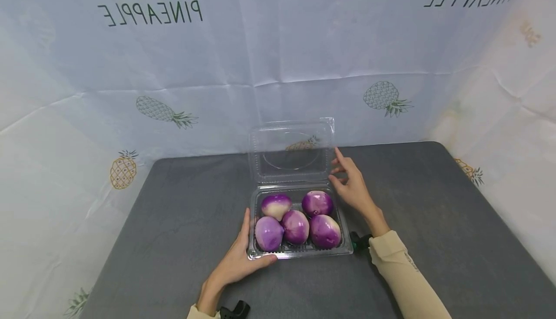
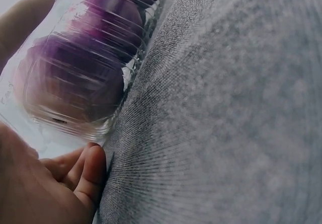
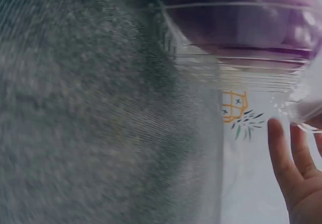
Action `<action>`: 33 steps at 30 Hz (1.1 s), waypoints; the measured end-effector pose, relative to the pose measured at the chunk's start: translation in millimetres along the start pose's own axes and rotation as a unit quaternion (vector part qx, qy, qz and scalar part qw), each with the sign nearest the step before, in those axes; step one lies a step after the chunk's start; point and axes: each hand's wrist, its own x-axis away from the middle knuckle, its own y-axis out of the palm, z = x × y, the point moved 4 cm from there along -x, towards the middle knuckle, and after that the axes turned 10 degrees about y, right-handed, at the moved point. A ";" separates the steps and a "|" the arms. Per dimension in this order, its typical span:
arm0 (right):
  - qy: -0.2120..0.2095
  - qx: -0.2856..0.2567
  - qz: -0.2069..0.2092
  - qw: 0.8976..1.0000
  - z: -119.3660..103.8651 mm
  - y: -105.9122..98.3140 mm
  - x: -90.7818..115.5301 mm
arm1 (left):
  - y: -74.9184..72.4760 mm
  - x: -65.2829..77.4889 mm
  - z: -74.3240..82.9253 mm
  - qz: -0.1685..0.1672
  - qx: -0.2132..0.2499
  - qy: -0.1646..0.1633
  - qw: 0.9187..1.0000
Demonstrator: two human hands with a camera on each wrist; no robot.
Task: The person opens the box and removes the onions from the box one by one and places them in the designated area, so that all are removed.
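A clear plastic clamshell box [image 1: 300,255] lies on the table with its lid [image 1: 295,164] raised at the back. Several glossy purple-and-white, roundish vegetables [image 1: 296,227] fill its base in two rows. At the front left corner rests my left hand [image 1: 236,261], thumb along the front rim and index finger up the left side. In the left wrist view its other fingers [image 2: 93,176] bend beside the box's end. My right hand [image 1: 353,184] is at the lid's right edge near the hinge, fingers extended and spread. Its fingertips [image 3: 274,128] show close to the clear plastic in the right wrist view.
The dark grey table [image 1: 195,203] has rounded back corners. Behind and beside it hangs a pale cloth [image 1: 304,34] printed with pineapples and mirrored lettering. Black straps with devices [image 1: 234,310] sit at both wrists.
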 end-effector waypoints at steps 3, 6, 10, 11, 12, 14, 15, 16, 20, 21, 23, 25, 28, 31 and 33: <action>0.039 -0.040 -0.024 0.998 8.4 4.6 -1.4 | -0.4 0.5 1.4 0.002 0.001 0.006 1.000; 0.081 -0.066 -0.054 0.993 14.2 7.8 -1.7 | -0.1 0.9 2.3 0.006 0.000 0.011 1.000; 0.112 -0.065 -0.073 0.989 17.4 8.9 -1.9 | 0.1 0.9 2.6 0.008 0.000 0.014 1.000; 0.117 -0.062 -0.073 0.988 18.6 9.1 -2.0 | 0.1 0.9 2.5 0.007 0.001 0.015 1.000; 0.121 -0.060 -0.072 0.988 19.4 9.2 -2.1 | 0.2 0.9 2.4 0.007 0.002 0.016 1.000; 0.127 -0.060 -0.069 0.988 21.8 9.8 -1.8 | 0.2 0.9 2.2 0.005 0.000 0.017 1.000; 0.130 -0.062 -0.069 0.987 23.0 10.1 -1.6 | 0.2 0.9 2.1 0.004 -0.002 0.017 1.000; 0.133 -0.068 -0.070 0.986 24.0 10.5 -1.2 | 0.2 1.0 1.8 0.002 -0.003 0.017 1.000; 0.149 -0.089 -0.083 0.981 26.1 12.1 1.3 | 0.5 0.8 1.3 -0.001 -0.005 0.015 1.000; 0.156 -0.091 -0.087 0.980 26.3 12.4 2.0 | 0.6 0.6 1.3 -0.002 -0.004 0.014 1.000; 0.173 -0.091 -0.098 0.976 26.2 13.3 3.5 | 0.9 0.1 1.1 -0.003 -0.004 0.013 1.000; 0.192 -0.084 -0.112 0.971 26.3 14.1 5.1 | 1.4 -0.4 0.8 -0.002 -0.003 0.013 1.000; 0.203 -0.060 -0.118 0.970 25.4 12.8 8.2 | 2.1 -0.5 0.2 -0.002 -0.002 0.013 1.000; 0.195 -0.035 -0.106 0.974 22.6 7.8 12.6 | 2.7 0.3 -0.5 -0.004 0.003 0.013 1.000; 0.185 -0.028 -0.097 0.978 19.1 3.5 16.1 | 2.9 1.0 -0.6 -0.005 0.007 0.013 1.000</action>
